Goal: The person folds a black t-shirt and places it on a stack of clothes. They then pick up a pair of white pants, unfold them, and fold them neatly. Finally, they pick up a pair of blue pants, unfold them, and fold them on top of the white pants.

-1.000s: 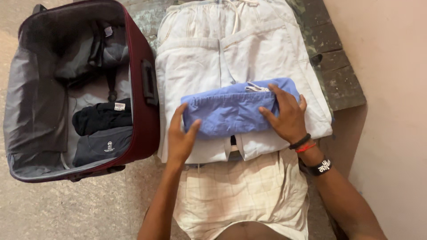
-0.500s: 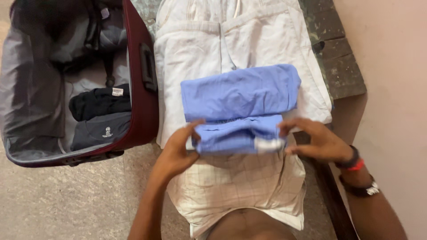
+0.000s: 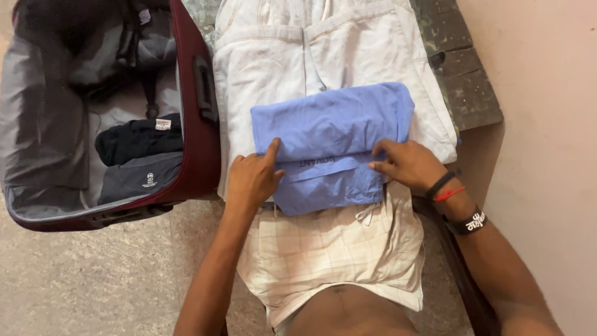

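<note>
In the head view, the left hand (image 3: 250, 180) and right hand (image 3: 407, 165) press flat, fingers spread and gripping nothing, on a half-folded blue garment (image 3: 333, 146) lying at centre on white trousers (image 3: 273, 68). By its look the folding is partly done, with the near flap still to be squared. An open maroon suitcase (image 3: 200, 134) at nine o'clock already holds dark folded clothes (image 3: 138, 158); speckled floor (image 3: 74, 280) lies at seven, a plain wall (image 3: 547, 124) at three.

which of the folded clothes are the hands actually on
The blue garment, lying on top of the white trousers. The left hand and right hand press on its fold; the dark clothes sit untouched in the suitcase.
</note>
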